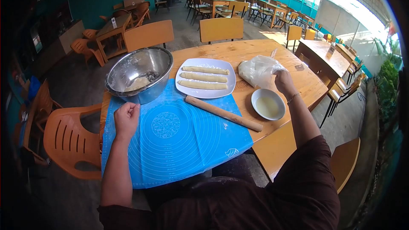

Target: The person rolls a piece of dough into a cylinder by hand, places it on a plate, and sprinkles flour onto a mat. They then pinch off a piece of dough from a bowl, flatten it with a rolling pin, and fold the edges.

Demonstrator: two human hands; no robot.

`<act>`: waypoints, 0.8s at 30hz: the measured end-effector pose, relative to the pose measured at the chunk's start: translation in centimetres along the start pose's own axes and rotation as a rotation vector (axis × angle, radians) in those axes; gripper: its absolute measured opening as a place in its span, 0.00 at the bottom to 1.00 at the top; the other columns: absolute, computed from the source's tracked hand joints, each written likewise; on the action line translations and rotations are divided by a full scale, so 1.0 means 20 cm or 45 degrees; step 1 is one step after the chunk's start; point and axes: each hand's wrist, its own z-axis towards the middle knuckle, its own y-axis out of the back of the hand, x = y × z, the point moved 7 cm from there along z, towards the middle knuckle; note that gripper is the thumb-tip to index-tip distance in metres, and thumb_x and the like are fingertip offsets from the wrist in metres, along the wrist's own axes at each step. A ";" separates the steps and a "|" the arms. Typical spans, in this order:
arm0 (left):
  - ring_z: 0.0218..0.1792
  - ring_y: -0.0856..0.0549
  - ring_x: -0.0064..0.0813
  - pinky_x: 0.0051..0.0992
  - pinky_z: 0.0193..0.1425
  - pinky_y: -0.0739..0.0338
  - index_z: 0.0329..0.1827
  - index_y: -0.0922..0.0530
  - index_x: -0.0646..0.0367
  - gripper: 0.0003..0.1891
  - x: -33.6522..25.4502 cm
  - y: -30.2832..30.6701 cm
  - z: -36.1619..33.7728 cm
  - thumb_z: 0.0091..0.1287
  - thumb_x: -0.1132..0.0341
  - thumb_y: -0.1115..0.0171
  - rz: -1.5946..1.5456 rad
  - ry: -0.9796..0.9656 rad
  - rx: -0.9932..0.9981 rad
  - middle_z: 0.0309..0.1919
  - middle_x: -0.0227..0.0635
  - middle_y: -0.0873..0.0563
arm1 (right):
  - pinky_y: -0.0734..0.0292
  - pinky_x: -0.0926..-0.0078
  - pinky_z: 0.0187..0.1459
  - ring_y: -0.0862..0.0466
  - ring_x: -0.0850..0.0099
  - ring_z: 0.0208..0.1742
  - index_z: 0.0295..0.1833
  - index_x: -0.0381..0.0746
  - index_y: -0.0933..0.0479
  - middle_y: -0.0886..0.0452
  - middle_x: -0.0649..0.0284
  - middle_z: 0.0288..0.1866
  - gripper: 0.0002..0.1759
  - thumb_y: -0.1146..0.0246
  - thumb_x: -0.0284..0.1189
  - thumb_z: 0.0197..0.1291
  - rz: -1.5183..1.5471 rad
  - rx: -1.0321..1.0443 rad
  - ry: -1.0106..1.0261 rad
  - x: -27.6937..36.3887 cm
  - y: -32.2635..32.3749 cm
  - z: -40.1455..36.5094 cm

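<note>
FYI your left hand (127,118) is a loose curled fist over the blue mat (170,157), just in front of the steel bowl (145,96) w/ a lump of dough (138,84) in it; can't see anything in that fist. Your right hand (284,81) is at the near right edge of the clear plastic bag (260,70), fingers curled in. Can't tell if they're pinching it tho, the tips are hidden.

Bag's on the bare wood of the counter (183,54), and btw the small bowl (268,104) w/ pale liquid sits just below it, right of the mat. Three dough rolls (203,77) lie side by side on the white plate (231,81), between bowl and bag. Rolling pin (223,113) lies at a slant across the mat, right end at the mat's edge.

Re: writing, the mat has white rings, a fine-patterned round medallion and a column of tiny figs, some apparently ending in "cms" (too small to read for sure, tbh). There's a white logo (231,152) near its right corner, no brand I can make out. Card stand (331,50) on the table behind, right side: illegible from here.
</note>
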 end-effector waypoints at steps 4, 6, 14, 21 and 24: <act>0.18 0.24 0.18 0.24 0.23 0.32 0.30 0.19 0.66 0.09 -0.02 0.00 0.00 0.66 0.70 0.33 0.020 -0.038 -0.016 0.18 0.33 0.19 | 0.24 0.60 0.39 0.15 0.57 0.36 0.33 0.27 0.21 0.17 0.43 0.32 0.09 0.45 0.20 0.55 0.024 0.210 -0.143 -0.03 -0.16 0.19; 0.19 0.24 0.17 0.24 0.24 0.32 0.31 0.18 0.66 0.08 -0.01 0.00 0.00 0.66 0.70 0.33 0.024 -0.021 -0.005 0.18 0.33 0.19 | 0.25 0.58 0.36 0.16 0.52 0.36 0.29 0.30 0.20 0.16 0.43 0.34 0.10 0.44 0.23 0.55 0.220 0.188 -0.143 -0.10 -0.29 0.30; 0.20 0.23 0.16 0.22 0.24 0.31 0.32 0.17 0.66 0.07 0.03 0.03 0.02 0.66 0.70 0.32 0.012 0.034 0.000 0.19 0.32 0.17 | 0.25 0.58 0.59 0.17 0.54 0.57 0.46 0.41 0.13 0.14 0.51 0.52 0.17 0.36 0.36 0.54 -0.648 0.750 0.025 -0.03 -0.74 0.44; 0.20 0.22 0.18 0.23 0.26 0.28 0.33 0.17 0.66 0.06 0.05 0.01 0.02 0.66 0.71 0.33 0.018 0.046 0.047 0.20 0.34 0.16 | 0.23 0.61 0.55 0.16 0.57 0.55 0.47 0.39 0.14 0.14 0.53 0.50 0.18 0.33 0.36 0.52 -0.722 0.936 0.097 -0.04 -0.75 0.45; 0.21 0.20 0.19 0.24 0.26 0.27 0.34 0.16 0.66 0.06 0.05 0.00 0.01 0.65 0.71 0.33 0.020 0.066 0.097 0.21 0.35 0.16 | 0.21 0.62 0.48 0.15 0.58 0.49 0.47 0.37 0.15 0.14 0.52 0.46 0.16 0.36 0.33 0.55 -0.399 0.928 -0.175 -0.16 -0.75 0.47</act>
